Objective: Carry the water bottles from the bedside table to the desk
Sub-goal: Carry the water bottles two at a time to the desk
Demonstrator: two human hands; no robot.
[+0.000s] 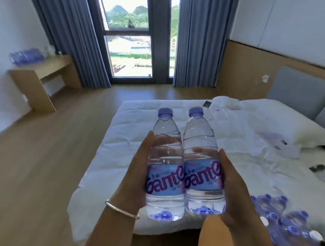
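A wooden desk (49, 67) stands at about ten o'clock against the left wall, on the wood floor (46, 155). A blurred cluster of purple-capped water bottles (26, 56) sits on its near end, and a few pale, indistinct items (50, 49) stand on its far end toward the curtain. The bed (105, 157), covered in white bedding, fills the area from centre to three o'clock. On it lie a rumpled white bundle (227, 103) with a small dark tag (206, 103) beside it at one o'clock, a pillow (308, 135) at three o'clock, and small dark items (319, 168) near the right edge. At five o'clock a blurred group of capped bottles (283, 217) stands; the surface under them cannot be made out.
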